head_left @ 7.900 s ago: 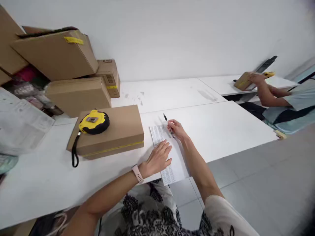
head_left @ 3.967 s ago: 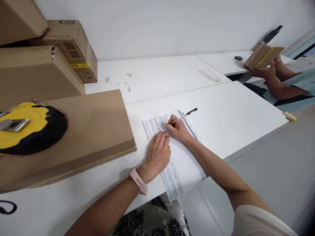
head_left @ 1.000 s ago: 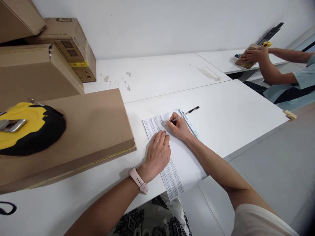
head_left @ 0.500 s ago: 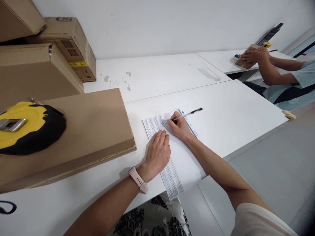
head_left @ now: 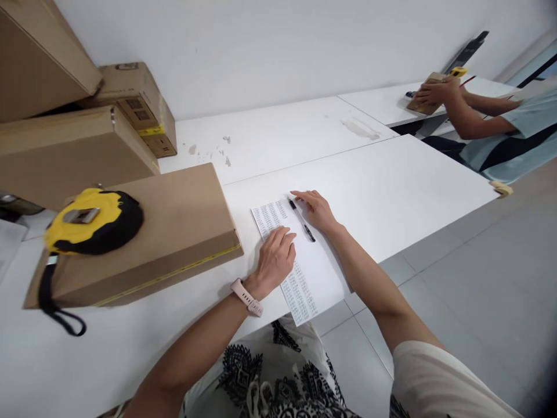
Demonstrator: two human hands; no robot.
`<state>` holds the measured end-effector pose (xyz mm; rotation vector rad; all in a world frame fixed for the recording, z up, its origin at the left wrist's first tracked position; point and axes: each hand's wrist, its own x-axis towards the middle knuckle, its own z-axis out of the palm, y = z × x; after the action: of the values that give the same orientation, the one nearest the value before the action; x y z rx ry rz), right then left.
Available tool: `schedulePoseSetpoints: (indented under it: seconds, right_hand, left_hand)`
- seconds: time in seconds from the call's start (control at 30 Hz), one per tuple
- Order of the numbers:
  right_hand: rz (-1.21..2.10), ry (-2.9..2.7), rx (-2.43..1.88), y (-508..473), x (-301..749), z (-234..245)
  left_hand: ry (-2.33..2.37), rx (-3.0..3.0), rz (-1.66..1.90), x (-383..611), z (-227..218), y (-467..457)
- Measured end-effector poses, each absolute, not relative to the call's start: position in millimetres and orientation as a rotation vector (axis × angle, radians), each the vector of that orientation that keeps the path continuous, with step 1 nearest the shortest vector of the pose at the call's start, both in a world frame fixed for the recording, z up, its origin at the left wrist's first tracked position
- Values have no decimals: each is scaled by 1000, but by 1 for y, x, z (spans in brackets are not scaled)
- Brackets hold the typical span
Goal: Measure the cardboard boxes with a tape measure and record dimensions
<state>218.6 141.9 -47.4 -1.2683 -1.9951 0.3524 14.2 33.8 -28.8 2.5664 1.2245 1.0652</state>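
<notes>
A sheet of paper (head_left: 319,273) with columns of small print along its left side lies on the white table, its near end past the front edge. On it rests a black-and-clear pen (head_left: 301,219), loose from both hands. My left hand (head_left: 275,255), a pink watch band (head_left: 246,297) at its wrist, is on the printed columns with its fingers apart. Just right of the pen, my right hand (head_left: 317,208) is at the sheet's far right edge, fingers stretched out and holding nothing.
At left, a flat cardboard box (head_left: 174,215) carries a yellow-and-black tape measure (head_left: 93,220) with a wrist strap. More cardboard boxes (head_left: 56,145) stack behind. At the far right a co-worker's hands (head_left: 437,93) hold a small box. The table's front edge runs close by.
My right hand has let go of the pen, which now lies on the paper, and its fingers have straightened. My left-hand fingers have spread. The view has shifted, showing more of the tape measure.
</notes>
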Motion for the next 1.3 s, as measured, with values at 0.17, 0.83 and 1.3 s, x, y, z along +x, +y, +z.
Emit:
schedulePoseSetpoints:
  seconds: [0.17, 0.83, 1.3]
  right_hand:
    - [399, -1862, -1335, 148, 218, -56]
    - [771, -1382, -1095, 50, 135, 59]
    - [1900, -1268, -869, -80, 47, 59]
  left_hand:
    - [1150, 2542, 1660, -30, 45, 12]
    - [1801, 1633, 1409, -184, 125, -32]
    - [1184, 1234, 974, -175, 94, -141]
